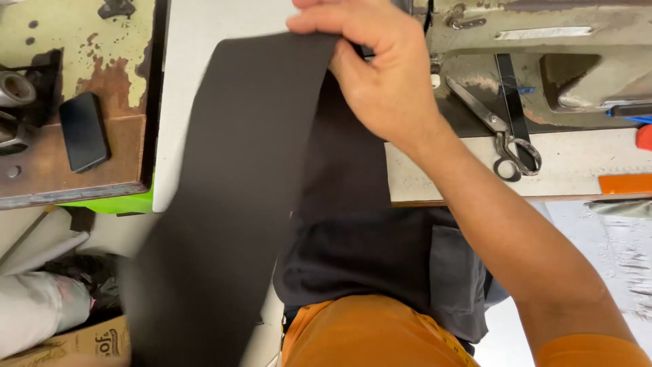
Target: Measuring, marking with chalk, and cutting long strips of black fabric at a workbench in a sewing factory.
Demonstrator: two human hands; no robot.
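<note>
We see the right hand (387, 81) at the top of the view, its fingers (319, 20) closed over the upper edge of a long strip of dark fabric (238, 183), pinching it against the thumb. The strip hangs from that grip down across the pale surface (183, 102) and over our lap, where more dark cloth (353, 258) lies bunched; its lower end is blurred. We judge the work to be at an early handling stage: the strip is lifted and held near the worn sewing machine (543, 61), but we cannot tell whether it lies under the needle, and no stitched seam shows. The left hand is out of view. A pair of scissors (506, 139) rests on the surface beside the machine, and a dark phone (83, 131) lies on a rusted bench at the left. A cardboard box (88, 346) sits low left; its contents are hidden.
</note>
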